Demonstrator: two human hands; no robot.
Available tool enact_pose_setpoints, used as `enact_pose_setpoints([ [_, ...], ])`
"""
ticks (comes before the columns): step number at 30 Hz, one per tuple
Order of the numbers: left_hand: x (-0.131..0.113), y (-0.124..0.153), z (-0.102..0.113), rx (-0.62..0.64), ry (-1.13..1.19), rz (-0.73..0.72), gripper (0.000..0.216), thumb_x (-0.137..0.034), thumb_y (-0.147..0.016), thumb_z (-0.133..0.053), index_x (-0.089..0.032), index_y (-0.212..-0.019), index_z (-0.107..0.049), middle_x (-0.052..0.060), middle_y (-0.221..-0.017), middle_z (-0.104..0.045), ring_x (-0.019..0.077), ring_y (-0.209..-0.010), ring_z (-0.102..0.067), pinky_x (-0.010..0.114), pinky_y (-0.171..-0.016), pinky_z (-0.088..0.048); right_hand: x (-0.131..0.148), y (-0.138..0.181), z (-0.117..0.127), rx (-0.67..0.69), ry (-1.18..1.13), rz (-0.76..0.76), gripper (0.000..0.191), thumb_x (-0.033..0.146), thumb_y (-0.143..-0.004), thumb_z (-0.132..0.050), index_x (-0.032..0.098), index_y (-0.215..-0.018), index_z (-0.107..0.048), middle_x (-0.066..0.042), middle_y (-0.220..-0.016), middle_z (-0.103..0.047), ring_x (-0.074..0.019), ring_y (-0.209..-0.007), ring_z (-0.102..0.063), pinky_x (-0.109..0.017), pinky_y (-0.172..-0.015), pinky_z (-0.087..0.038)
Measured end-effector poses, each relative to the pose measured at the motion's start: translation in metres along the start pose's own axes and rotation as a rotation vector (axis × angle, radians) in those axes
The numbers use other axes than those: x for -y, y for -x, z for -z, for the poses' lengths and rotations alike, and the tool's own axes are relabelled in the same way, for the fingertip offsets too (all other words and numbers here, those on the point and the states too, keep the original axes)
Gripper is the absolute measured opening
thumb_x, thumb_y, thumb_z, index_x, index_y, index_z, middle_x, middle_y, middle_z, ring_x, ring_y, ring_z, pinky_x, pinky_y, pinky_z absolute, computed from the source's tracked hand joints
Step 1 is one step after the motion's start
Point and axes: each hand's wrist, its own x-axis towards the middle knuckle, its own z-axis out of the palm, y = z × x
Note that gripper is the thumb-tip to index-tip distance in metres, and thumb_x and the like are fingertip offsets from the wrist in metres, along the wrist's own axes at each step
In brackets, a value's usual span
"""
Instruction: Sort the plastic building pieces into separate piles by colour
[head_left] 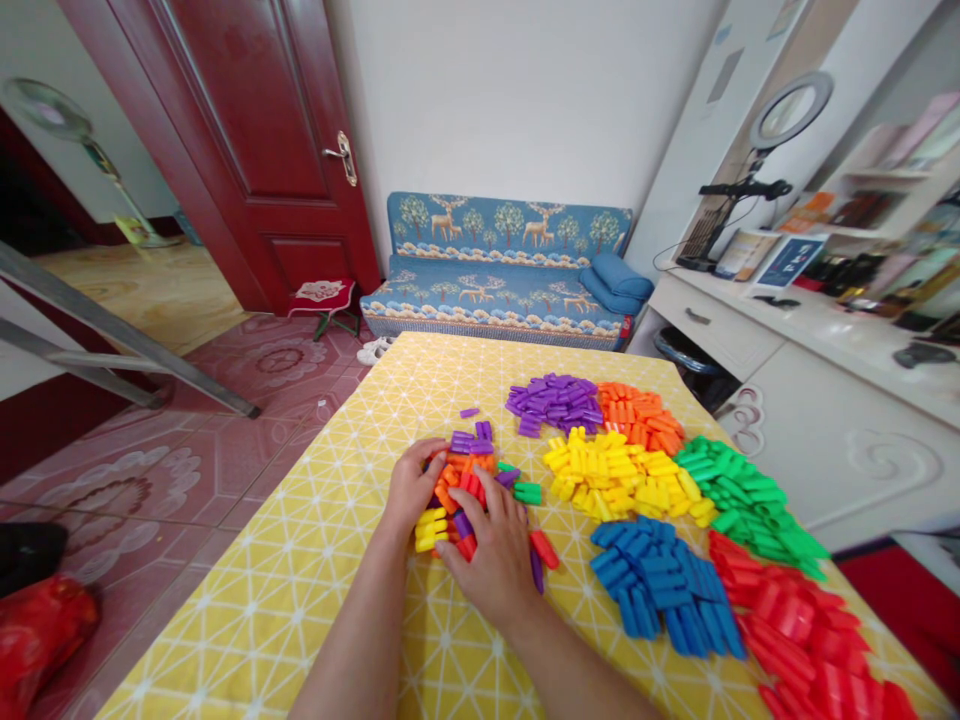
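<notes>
A mixed heap of small plastic cap-like pieces (463, 468), in orange, red, yellow, purple and green, lies on a yellow patterned tablecloth (300, 560). My left hand (411, 485) curves along the heap's left side, thumb and forefinger apart beside the orange pieces. Over the heap's right side spreads my right hand (495, 545), its fingertips touching red pieces. Both hands hide part of the heap. Yellow pieces (430, 530) lie between the hands, while a red piece (544, 549) and green pieces (527, 493) lie right of my right hand.
Single-colour piles fill the table's right: purple (555, 402), orange (640, 415), yellow (626, 472), green (746, 500), blue (664, 585) and red (806, 630). Beyond the table stands a blue patterned sofa (487, 285). A white dresser (825, 420) stands at the right.
</notes>
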Motion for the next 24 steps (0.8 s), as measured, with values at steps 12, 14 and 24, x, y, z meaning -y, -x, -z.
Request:
enact_pose_setpoints([
  [12,0.0012,-0.0004,0.0002,0.010,0.002,-0.012,0.024,-0.029,-0.085,-0.053,-0.020,-0.100,-0.070,0.007,-0.109,-0.068,0.0213,-0.104,-0.061,0.039,-0.098,-0.045,-0.0021,0.0001,-0.0023,-0.011,-0.025,0.007,0.061,0.033,-0.069,-0.074,0.033,-0.126,-0.053,-0.005,-0.145,-0.037,-0.0309,-0.127,-0.038,-0.049,-0.102,-0.032],
  [14,0.0010,-0.0005,0.0003,0.007,0.000,-0.011,0.024,-0.030,-0.085,-0.053,-0.020,-0.099,-0.070,0.007,-0.108,-0.068,0.0214,-0.104,-0.061,0.039,-0.097,-0.045,-0.0022,0.0001,-0.0023,-0.016,-0.027,0.015,0.062,0.033,-0.068,-0.074,0.033,-0.126,-0.053,-0.006,-0.145,-0.038,-0.0314,-0.126,-0.039,-0.049,-0.101,-0.032],
  [24,-0.0013,-0.0006,0.0006,0.008,0.004,0.011,0.025,-0.030,-0.084,-0.053,-0.020,-0.098,-0.070,0.008,-0.108,-0.068,0.0217,-0.104,-0.061,0.040,-0.098,-0.044,-0.0023,0.0000,-0.0013,-0.001,-0.026,0.012,0.062,0.033,-0.068,-0.074,0.033,-0.126,-0.053,-0.006,-0.146,-0.036,-0.0314,-0.128,-0.037,-0.050,-0.102,-0.031],
])
